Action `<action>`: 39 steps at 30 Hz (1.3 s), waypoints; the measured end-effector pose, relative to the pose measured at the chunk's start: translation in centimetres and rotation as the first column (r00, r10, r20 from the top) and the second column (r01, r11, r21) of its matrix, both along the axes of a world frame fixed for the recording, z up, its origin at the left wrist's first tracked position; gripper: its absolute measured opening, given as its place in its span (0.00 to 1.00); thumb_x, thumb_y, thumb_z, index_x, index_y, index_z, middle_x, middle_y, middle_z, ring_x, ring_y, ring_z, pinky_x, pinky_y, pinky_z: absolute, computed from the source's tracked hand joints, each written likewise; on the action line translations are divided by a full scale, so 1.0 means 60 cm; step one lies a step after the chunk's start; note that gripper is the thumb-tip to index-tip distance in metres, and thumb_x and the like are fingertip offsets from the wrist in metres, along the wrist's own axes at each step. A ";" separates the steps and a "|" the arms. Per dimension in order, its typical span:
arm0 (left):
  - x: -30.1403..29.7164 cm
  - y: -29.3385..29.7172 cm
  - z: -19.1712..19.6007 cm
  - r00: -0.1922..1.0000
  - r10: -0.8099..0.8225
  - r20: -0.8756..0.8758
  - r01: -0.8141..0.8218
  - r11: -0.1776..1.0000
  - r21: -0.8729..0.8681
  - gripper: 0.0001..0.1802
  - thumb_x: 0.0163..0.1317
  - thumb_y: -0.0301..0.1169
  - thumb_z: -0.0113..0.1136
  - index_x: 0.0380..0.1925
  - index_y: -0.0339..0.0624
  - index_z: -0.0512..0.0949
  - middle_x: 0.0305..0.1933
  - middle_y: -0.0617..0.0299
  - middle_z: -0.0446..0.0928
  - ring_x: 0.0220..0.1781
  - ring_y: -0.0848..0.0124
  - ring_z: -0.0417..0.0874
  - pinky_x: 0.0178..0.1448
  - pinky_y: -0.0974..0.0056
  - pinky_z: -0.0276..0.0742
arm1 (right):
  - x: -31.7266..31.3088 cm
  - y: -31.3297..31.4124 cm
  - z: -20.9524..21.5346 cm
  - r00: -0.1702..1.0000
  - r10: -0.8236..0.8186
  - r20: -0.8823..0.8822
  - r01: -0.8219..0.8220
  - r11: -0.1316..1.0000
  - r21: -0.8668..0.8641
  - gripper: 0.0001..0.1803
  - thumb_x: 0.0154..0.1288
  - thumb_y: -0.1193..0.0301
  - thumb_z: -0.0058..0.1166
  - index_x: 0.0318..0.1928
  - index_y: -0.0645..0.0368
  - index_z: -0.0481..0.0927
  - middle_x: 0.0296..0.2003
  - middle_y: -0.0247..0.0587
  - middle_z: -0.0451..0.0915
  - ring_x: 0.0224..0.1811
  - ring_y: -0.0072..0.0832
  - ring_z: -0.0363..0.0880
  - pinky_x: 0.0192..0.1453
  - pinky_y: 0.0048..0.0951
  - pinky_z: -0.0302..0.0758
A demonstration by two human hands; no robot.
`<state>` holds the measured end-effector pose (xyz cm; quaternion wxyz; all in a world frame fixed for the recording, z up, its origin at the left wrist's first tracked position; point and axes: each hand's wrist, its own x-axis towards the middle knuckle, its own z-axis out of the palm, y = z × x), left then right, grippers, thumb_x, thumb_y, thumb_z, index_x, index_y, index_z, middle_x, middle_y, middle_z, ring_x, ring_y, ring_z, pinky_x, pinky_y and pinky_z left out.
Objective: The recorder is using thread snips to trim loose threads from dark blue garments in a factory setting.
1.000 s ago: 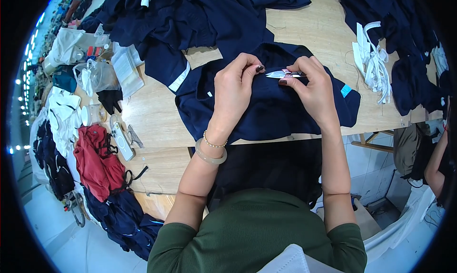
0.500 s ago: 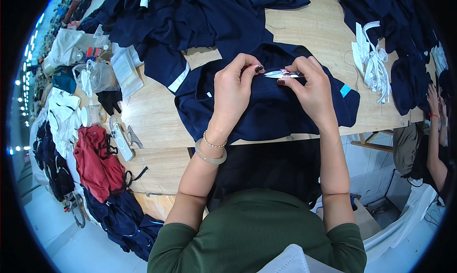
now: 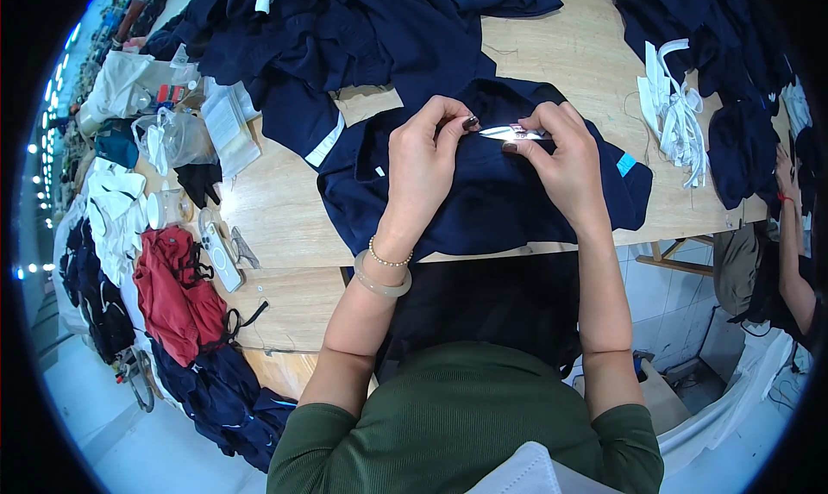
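**A:** From the head camera, what do the hands have?

**B:** The right hand (image 3: 565, 153) is closed around a small pair of metal thread snips (image 3: 511, 133), blades pointing toward the left. The left hand (image 3: 424, 153) has its fingers curled, thumb and forefinger pinching a fold of the navy garment (image 3: 483, 201) right at the tips of the blades. So both are shut on something, and the two hands nearly meet over the cloth.

**B:** The garment lies spread on the wooden table (image 3: 285, 209), just in front of the person, under both hands, with a light blue tag (image 3: 625, 164) showing to the right of the right wrist.

**A:** How far along would you say this is?

**B:** My guess is mid-trim on this one piece. The snips are at the fabric, but I cannot tell whether a thread is between the blades. A heap of navy garments (image 3: 345, 28) sits at the far side of the table and more hang off the left edge beside a red garment (image 3: 177, 291); which are finished the picture does not show.

**A:** Anything else close by?

**B:** A bundle of white strips (image 3: 677, 110) well to the right, and another person's arm (image 3: 789, 235) at the far right edge.
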<state>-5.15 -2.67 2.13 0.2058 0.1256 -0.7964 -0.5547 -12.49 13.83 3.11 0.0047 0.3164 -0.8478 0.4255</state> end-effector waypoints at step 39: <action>0.172 -0.143 -0.030 0.992 0.124 0.036 -0.003 0.301 -0.954 0.29 0.48 0.17 0.56 0.47 0.62 0.84 0.42 0.68 0.71 0.47 0.70 0.73 0.58 0.57 0.58 | 0.014 0.123 -0.019 0.971 0.052 -0.233 -0.036 0.997 0.072 0.28 0.44 0.92 0.51 0.46 0.58 0.84 0.46 0.42 0.81 0.50 0.38 0.80 0.52 0.28 0.77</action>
